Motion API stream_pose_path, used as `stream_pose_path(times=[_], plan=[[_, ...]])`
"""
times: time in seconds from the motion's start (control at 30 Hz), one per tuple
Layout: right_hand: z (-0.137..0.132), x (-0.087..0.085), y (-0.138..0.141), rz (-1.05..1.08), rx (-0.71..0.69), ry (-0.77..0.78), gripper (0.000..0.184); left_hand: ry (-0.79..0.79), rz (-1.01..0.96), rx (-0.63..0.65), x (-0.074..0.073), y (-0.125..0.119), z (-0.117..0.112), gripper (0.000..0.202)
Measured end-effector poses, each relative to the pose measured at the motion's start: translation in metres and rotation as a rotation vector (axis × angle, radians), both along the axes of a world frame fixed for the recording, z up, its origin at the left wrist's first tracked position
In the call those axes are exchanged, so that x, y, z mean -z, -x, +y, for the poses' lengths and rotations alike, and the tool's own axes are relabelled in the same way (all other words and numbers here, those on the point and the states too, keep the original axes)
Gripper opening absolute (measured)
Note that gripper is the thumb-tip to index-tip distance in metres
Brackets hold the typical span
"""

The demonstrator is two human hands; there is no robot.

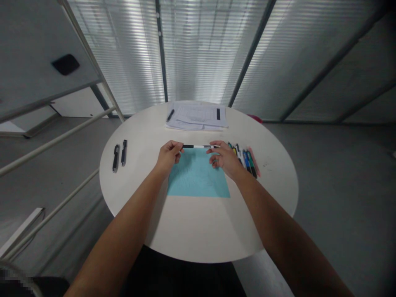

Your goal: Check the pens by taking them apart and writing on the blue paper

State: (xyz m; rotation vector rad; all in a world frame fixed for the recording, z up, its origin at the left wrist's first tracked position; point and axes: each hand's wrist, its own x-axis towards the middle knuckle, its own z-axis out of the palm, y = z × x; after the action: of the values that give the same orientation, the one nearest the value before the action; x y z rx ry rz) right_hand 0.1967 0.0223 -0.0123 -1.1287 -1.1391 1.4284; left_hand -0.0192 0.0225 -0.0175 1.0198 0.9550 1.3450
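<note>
At a round white table (198,235) with a smooth, matte top, a person holds a slim black-and-white pen (198,146) level in the air, just above the far edge of a square pale-blue sheet of paper (198,175). The left hand (168,157) has its fingers closed around the pen's left end. The right hand (224,159) grips near the other end between thumb and forefinger, its remaining fingers curled loosely and slightly apart.

Just beyond the right hand, a tight row of coloured pens and markers (244,161) lies on the tabletop, including blue, green and pink barrels. Two dark pens (119,156) lie side by side well to the left. At the far edge rests a stack of printed papers (198,116), with a black pen (170,115) just beside it.

Behind the table, pale slatted blinds (198,49) cover a glass wall, and a grey floor (334,198) stretches around it. White metal rails (52,140) cross the left side.
</note>
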Motion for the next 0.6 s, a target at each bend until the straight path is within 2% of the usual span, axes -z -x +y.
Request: stream_pose_path(times=[0.17, 0.23, 0.3, 0.47, 0.6], plan=[[-0.0020, -0.0011, 0.0008, -0.031, 0.002, -0.062, 0.028, 0.010, -0.006, -0.007, -0.0012, 0.0004, -0.0008, 0.026], [-0.0024, -0.0019, 0.0006, 0.002, 0.014, -0.081, 0.030, 0.016, -0.020, -0.003, -0.0022, 0.0008, -0.0015, 0.025], [-0.0021, -0.0019, 0.0000, 0.014, 0.012, -0.075, 0.037, 0.023, -0.022, -0.004, -0.0030, 0.0010, -0.0021, 0.024], [-0.0003, -0.0002, -0.0003, -0.058, 0.024, -0.030, 0.030, 0.021, 0.006, -0.007, -0.0017, 0.0009, -0.0012, 0.025], [-0.0017, 0.0000, 0.0001, 0.044, 0.007, -0.072, 0.043, 0.011, 0.000, -0.011, 0.0009, 0.0014, 0.0006, 0.024]])
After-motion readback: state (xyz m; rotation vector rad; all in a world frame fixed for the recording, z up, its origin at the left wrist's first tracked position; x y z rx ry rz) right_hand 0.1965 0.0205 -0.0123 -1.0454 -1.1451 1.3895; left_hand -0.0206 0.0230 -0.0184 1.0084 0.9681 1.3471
